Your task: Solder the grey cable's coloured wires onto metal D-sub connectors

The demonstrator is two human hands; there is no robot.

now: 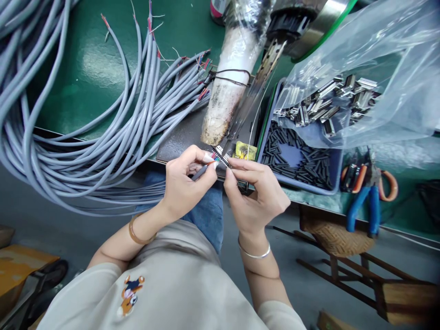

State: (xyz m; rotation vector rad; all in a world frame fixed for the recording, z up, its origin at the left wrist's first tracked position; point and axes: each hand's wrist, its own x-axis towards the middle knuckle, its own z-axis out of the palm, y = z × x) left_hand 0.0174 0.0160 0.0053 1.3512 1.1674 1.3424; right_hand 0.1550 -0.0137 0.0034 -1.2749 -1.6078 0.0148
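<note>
My left hand (189,178) is closed around the end of a grey cable (199,173), its thumb and fingers pinching the thin coloured wires. My right hand (256,188) holds a small metal pin connector (222,156) between thumb and fingers. The coloured wire ends meet the connector's row of pins; whether they are joined I cannot tell. Just above the connector stand the tip of a soldering iron (237,123) and a stained white tube (223,87) wrapped in plastic. A yellow sponge (245,150) lies right behind my right fingers.
Many grey cables (137,123) with stripped ends lie to the left. At right, a blue tray (335,181) holds black sleeves (292,160) and a plastic bag (388,110) of metal connectors (323,107). Cutters with blue handles (362,208) lie at the table edge, near a wooden stool (347,233).
</note>
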